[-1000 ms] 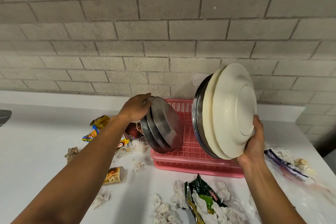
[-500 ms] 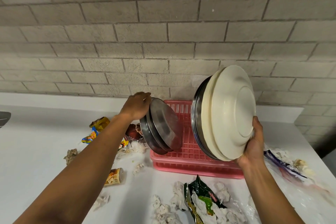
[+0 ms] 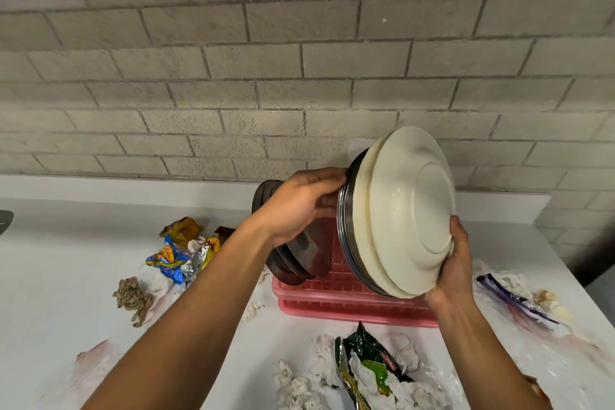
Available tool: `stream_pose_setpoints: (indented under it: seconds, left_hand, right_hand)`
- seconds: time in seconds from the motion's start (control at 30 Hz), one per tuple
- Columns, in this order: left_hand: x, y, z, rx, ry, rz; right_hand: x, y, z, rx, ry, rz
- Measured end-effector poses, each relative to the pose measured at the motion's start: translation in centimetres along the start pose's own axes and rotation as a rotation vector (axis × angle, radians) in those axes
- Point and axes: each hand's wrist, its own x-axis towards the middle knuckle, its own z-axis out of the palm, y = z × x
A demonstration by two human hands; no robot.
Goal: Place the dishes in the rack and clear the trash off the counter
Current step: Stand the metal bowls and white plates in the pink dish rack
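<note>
My right hand (image 3: 456, 263) gripped the plate stack (image 3: 399, 213) on edge above the pink rack (image 3: 349, 303); left hand (image 3: 299, 203) pinched the rim of the steel plate on the stack's left face. Steel plates (image 3: 293, 256) stood in the rack's left end. Stack probably heavy, slick, cream ones breakable: hold by rims, support underneath. Wrappers (image 3: 176, 253) lay left of the rack on the tabletop (image 3: 50, 276).

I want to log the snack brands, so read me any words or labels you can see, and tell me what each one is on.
None can be read for certain.
Green and black snack bag: small red label, too blurred.
Blue and yellow wrapper: red lettering, too blurred.
Purple and white wrapper: no readable print.
Pink dish rack: no text visible.
</note>
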Motion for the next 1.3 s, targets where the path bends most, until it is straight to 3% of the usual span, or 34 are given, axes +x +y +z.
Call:
stream_pose_setpoints:
  seconds: [0.1,0.3,0.7,1.1,1.3]
  left_hand:
    - [0.1,0.2,0.5,0.034,0.020,0.017]
    - [0.6,0.7,1.5,0.123,0.225,0.068]
    - [0.9,2.1,2.7,-0.074,0.505,0.223]
    - [1.7,1.8,0.7,0.023,0.791,0.488]
    - [2.5,-2.6,-1.5,0.178,0.961,0.385]
  right_hand:
    - [0.0,0.0,-0.1,0.007,0.005,0.002]
    - [0.2,-0.2,0.0,0.009,-0.031,-0.002]
    - [0.5,-1.4,0.9,0.061,-0.114,-0.016]
    - [0.5,-2.2,0.8,0.090,-0.021,-0.087]
    - [0.2,-3.3,0.4,0.161,0.014,-0.092]
